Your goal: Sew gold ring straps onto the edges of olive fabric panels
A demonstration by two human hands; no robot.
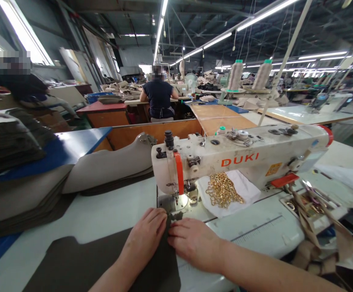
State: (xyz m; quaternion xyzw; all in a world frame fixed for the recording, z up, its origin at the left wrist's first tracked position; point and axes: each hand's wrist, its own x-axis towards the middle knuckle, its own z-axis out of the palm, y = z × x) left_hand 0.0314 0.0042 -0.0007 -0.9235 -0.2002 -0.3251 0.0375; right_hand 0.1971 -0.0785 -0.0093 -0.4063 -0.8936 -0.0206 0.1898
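A dark olive fabric panel (103, 259) lies on the pale table of a white sewing machine (207, 162) marked DUKI. My left hand (147, 233) is closed on the panel's top corner, fingertips pointing toward the needle area. Close beside it, my right hand (194, 243) has its fingers curled on the panel's right edge, just in front of the metal needle plate (181, 201). The fingertips of both hands are partly hidden, and between them the fabric edge shows a small irregular dark bit. Gold metal rings (223, 190) are heaped on white cloth under the machine arm.
Stacked grey-brown panels (109, 166) lie to the left, beside a blue table (85, 138). On the right, tan straps (310, 227) hang over a tray of small hardware (319, 207). Thread cones (235, 77) stand behind the machine. A co-worker (158, 95) sits ahead, another person at far left.
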